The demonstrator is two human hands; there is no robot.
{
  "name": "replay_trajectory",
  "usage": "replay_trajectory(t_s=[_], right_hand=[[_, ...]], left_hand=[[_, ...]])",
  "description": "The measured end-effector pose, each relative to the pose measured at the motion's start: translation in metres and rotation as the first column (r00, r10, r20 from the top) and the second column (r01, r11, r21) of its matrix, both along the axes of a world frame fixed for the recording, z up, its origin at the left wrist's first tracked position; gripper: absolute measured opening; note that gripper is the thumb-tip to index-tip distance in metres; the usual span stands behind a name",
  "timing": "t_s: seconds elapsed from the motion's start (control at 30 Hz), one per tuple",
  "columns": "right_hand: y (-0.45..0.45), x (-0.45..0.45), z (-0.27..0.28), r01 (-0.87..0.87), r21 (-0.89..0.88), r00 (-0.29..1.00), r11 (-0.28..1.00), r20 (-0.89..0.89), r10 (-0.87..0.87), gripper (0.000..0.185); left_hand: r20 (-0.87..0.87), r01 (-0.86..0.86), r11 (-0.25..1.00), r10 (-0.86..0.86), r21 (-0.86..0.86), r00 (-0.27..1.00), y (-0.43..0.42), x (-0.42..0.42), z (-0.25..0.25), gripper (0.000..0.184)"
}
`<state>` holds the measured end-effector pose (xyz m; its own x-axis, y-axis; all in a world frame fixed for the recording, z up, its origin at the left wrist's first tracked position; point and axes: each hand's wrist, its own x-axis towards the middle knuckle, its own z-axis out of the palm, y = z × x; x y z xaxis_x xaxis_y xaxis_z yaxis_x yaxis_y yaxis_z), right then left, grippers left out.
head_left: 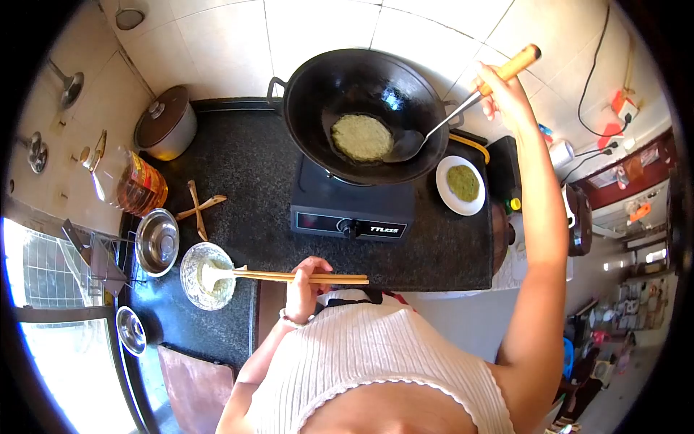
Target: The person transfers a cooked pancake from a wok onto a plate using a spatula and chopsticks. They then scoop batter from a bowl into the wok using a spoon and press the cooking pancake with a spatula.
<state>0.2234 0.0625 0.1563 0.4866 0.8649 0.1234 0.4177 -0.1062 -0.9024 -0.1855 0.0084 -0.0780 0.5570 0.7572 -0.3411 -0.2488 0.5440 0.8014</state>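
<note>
My right hand (504,90) grips the wooden-handled wok spatula (457,112), its metal blade down inside the black wok (311,87). Beside that blade, a round pale-green pancake (361,137) lies in the wok's bottom. The wok sits on a dark cooktop (354,206) with a front knob. In front of my body, my left hand (303,286) is closed around a pair of chopsticks (340,278), held level. Their left ends reach toward a bowl of pale batter (195,271) with a white utensil in it. A white plate (442,184) right of the cooktop holds a green pancake (463,183).
On the left are a lidded pot (165,126), an oil bottle (134,181), a crossed wooden stand (199,207) and a metal bowl (157,242). A smaller metal bowl (131,330) is nearer the window. Cords and plugs (611,145) hang on the right wall.
</note>
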Motion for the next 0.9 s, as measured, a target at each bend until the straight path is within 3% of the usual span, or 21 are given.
replay_trajectory(t_s=[0.23, 0.4, 0.7, 0.9], right_hand=[[-0.039, 0.011, -0.037, 0.161, 0.187, 0.959, 0.969, -0.263, -0.109, 0.028], [-0.066, 0.017, -0.017, 0.200, 0.296, 0.948, 0.934, -0.300, -0.108, 0.026], [-0.064, -0.028, -0.008, -0.107, 0.385, 0.988, 0.917, -0.067, 0.143, 0.023], [-0.060, -0.043, -0.001, -0.235, 0.383, 0.970, 0.893, 0.157, 0.188, 0.024]], left_hand=[[-0.028, 0.006, 1.000, -0.006, -0.003, 1.000, 0.004, 0.000, -0.001, 0.040], [-0.034, 0.013, 1.000, -0.013, -0.006, 0.999, 0.006, 0.005, 0.000, 0.041], [-0.022, 0.051, 0.998, -0.051, -0.022, 0.998, 0.005, 0.011, -0.001, 0.040], [-0.011, 0.037, 0.999, -0.037, 0.028, 0.999, 0.002, 0.009, -0.004, 0.040]])
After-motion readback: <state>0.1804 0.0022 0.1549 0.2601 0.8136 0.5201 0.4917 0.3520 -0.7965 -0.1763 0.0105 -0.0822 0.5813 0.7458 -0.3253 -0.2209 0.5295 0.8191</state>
